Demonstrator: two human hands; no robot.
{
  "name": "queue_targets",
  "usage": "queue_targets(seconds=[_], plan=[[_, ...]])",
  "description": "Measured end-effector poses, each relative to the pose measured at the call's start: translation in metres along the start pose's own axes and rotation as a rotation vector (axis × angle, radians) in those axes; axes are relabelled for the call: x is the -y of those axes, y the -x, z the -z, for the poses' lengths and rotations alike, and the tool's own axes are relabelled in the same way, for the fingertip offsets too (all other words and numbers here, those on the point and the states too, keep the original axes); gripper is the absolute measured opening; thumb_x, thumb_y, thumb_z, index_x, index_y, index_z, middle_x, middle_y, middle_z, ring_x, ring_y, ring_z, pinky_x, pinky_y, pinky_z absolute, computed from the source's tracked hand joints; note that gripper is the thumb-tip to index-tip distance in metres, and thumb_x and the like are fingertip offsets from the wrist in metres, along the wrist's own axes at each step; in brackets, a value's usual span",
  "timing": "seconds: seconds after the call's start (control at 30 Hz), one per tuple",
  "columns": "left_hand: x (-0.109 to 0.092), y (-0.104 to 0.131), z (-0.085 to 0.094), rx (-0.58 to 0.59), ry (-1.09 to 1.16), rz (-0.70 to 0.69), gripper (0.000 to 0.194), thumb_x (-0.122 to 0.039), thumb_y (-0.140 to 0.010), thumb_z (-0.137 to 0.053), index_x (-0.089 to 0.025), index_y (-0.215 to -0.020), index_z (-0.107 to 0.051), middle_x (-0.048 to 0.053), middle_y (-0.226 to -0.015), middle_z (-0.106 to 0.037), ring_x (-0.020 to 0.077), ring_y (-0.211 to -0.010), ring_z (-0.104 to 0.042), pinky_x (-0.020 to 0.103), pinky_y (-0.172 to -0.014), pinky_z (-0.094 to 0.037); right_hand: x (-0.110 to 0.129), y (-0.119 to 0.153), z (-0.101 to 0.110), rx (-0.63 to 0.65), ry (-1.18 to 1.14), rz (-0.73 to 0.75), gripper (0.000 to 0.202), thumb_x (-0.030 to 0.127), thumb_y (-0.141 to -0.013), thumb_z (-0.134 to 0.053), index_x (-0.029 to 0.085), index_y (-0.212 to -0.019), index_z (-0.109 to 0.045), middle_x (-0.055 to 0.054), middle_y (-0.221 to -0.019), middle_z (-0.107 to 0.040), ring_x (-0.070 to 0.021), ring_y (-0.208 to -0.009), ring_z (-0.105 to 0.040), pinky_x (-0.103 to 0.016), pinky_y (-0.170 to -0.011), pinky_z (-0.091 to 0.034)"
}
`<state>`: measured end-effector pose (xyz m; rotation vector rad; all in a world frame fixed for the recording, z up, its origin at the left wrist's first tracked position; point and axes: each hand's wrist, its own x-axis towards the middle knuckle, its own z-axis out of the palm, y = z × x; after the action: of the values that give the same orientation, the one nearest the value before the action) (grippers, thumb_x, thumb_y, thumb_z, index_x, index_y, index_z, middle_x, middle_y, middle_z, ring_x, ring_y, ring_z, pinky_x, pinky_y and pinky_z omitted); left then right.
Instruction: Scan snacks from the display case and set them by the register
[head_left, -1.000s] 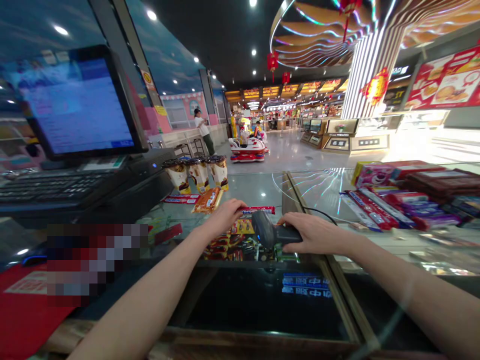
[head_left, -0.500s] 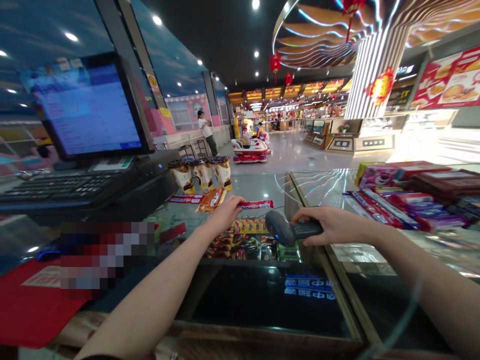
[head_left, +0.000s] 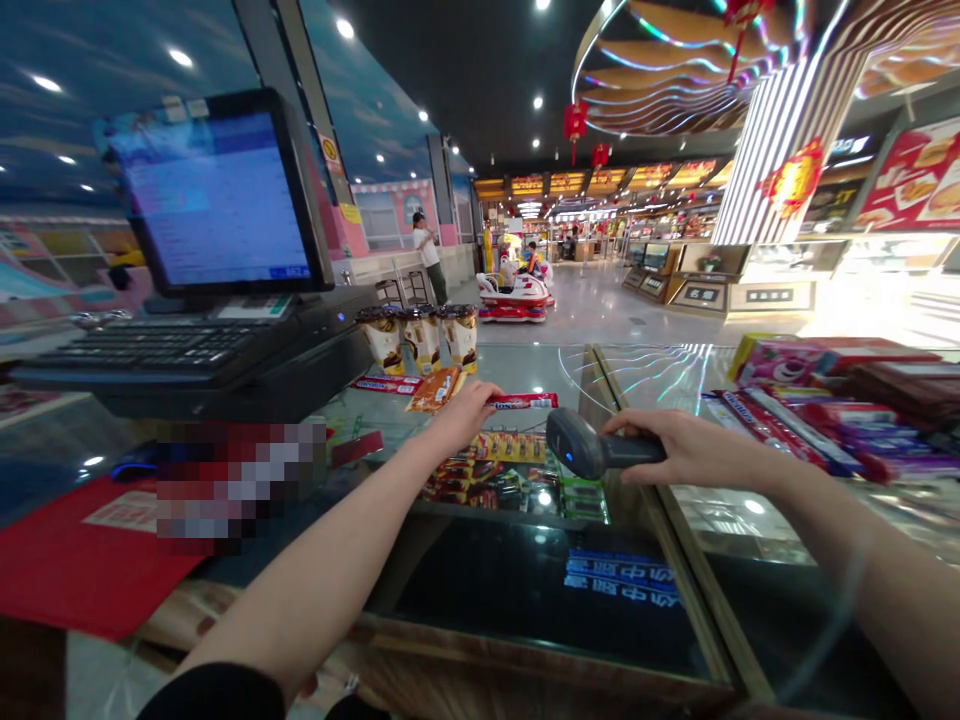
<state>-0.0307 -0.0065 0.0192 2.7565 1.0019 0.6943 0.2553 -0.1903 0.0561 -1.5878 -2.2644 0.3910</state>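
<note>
My left hand [head_left: 466,412] is closed on the left end of a red candy roll [head_left: 527,401] that lies along the glass counter [head_left: 517,365]. In my right hand [head_left: 686,450] is a dark barcode scanner [head_left: 600,447], gripped by its handle, its head pointing left just below the roll. Left of my left hand lie an orange snack packet [head_left: 435,388] and another red candy roll [head_left: 386,384]. Behind them stand three lidded cups [head_left: 421,338] with brown and yellow print.
A monitor [head_left: 225,195] and a black keyboard [head_left: 157,347] stand at the left, above a red mat [head_left: 97,560] and a mouse [head_left: 139,460]. At the right are piled candy rolls [head_left: 772,425] and boxes [head_left: 810,358]. A framed seam [head_left: 660,510] divides the glass.
The whole view has shifted, so the counter and screen appear farther right. Both hands keep their holds on the candy roll and the scanner.
</note>
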Motion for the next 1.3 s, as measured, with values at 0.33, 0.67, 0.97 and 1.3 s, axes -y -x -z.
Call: queue_targets(seconds=[0.33, 0.67, 0.97, 1.3], plan=[[0.002, 0.001, -0.001, 0.002, -0.002, -0.013, 0.023, -0.014, -0.086, -0.053, -0.019, -0.108, -0.060, 0.008, -0.108, -0.061, 0.0216, -0.104, -0.056, 0.039, -0.096, -0.045, -0.001, 0.000, 0.000, -0.002, -0.035, -0.011, 0.043, 0.043, -0.076, -0.068, 0.025, -0.115, -0.063, -0.004, -0.095, -0.070, -0.0221, -0.081, -0.064, -0.032, -0.075, -0.048], [-0.001, 0.003, -0.001, 0.015, -0.025, 0.011, 0.023, -0.016, -0.087, -0.053, -0.020, -0.108, -0.060, 0.008, -0.109, -0.060, 0.0212, -0.104, -0.057, 0.037, -0.095, -0.046, 0.005, -0.004, -0.016, 0.036, -0.005, 0.035, 0.055, 0.045, -0.075, -0.070, 0.028, -0.125, -0.057, -0.004, -0.101, -0.068, -0.0225, -0.088, -0.064, -0.032, -0.077, -0.048], [-0.006, 0.005, 0.000, 0.009, -0.070, -0.014, 0.020, -0.018, -0.089, -0.052, -0.020, -0.107, -0.060, 0.006, -0.108, -0.061, 0.0204, -0.105, -0.057, 0.036, -0.094, -0.046, -0.001, -0.009, -0.033, 0.055, 0.024, 0.123, 0.056, 0.048, -0.080, -0.064, 0.023, -0.129, -0.053, -0.009, -0.122, -0.063, -0.0248, -0.106, -0.061, -0.038, -0.093, -0.046], [-0.013, 0.006, 0.014, -0.076, -0.101, -0.013, 0.020, -0.017, -0.088, -0.054, -0.020, -0.107, -0.060, 0.006, -0.107, -0.061, 0.0214, -0.106, -0.057, 0.037, -0.094, -0.047, 0.007, -0.007, -0.028, 0.043, -0.013, 0.143, 0.054, 0.056, -0.092, -0.045, 0.022, -0.133, -0.051, -0.010, -0.116, -0.064, -0.0238, -0.100, -0.061, -0.041, -0.090, -0.048]])
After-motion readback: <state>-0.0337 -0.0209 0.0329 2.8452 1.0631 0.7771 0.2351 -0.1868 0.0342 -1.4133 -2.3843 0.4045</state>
